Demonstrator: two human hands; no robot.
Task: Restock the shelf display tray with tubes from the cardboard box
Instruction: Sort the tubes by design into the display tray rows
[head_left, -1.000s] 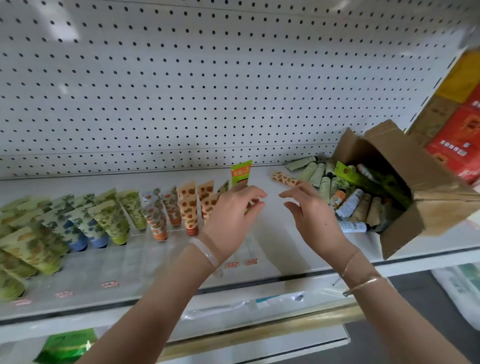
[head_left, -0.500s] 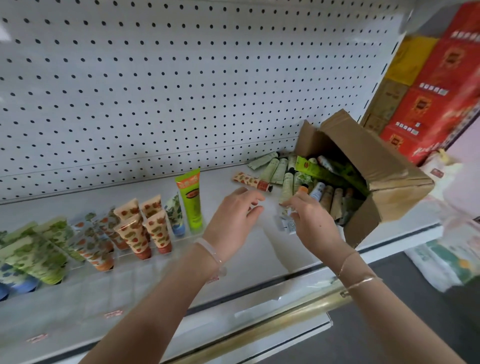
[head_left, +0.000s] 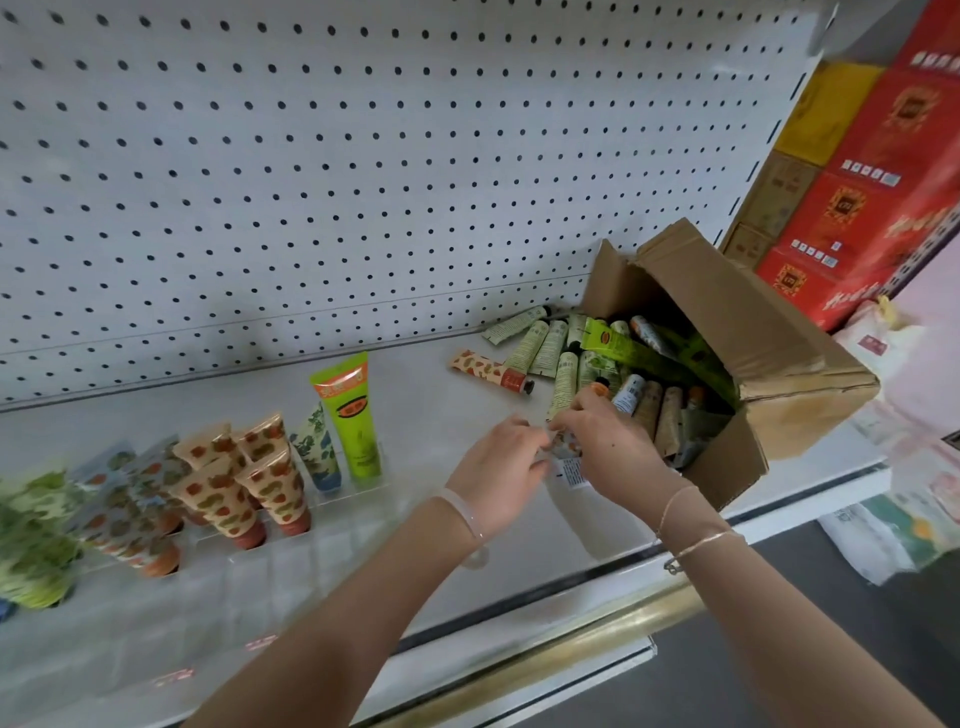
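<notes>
Grip: right hand (head_left: 608, 447) has its fingers curled over a small white tube (head_left: 570, 467), and left hand (head_left: 498, 473) pinches the other end at the fingertips. Both are clamped on the same tube, just above the shelf (head_left: 550, 561), between tray and box. The contact is blurred, so I can't tell which hand carries it

Judgement: hand-to-hand transfer, or turning the tube before it goes in a slot

Back-left: clear display tray (head_left: 374, 486), part filled. Orange-spotted tubes (head_left: 270, 483) stand cap-down in rows. A tall green tube (head_left: 345, 415) stands at the right end, with a blue-patterned one just beside it. Front slots look open, but that's hard to read through the acrylic

Back-right: cardboard box (head_left: 769, 364) on its side, mouth towards the hands, loose tubes (head_left: 550, 348) spilled onto the shelf. One orange-print tube (head_left: 488, 370) lies apart from the heap. Pegboard (head_left: 311, 182) behind, red cartons (head_left: 857, 208) past the shelf end

Risks:
- two-hand pinch on a short, slick tube: if one hand lets go before the other has it, it drops to the shelf or off the front edge
- standing tubes balance on their caps: a wrist brushing the green one on the way in could topple the row
- the heap at the box mouth looks loose: a knock from the right forearm could roll more tubes out
</notes>
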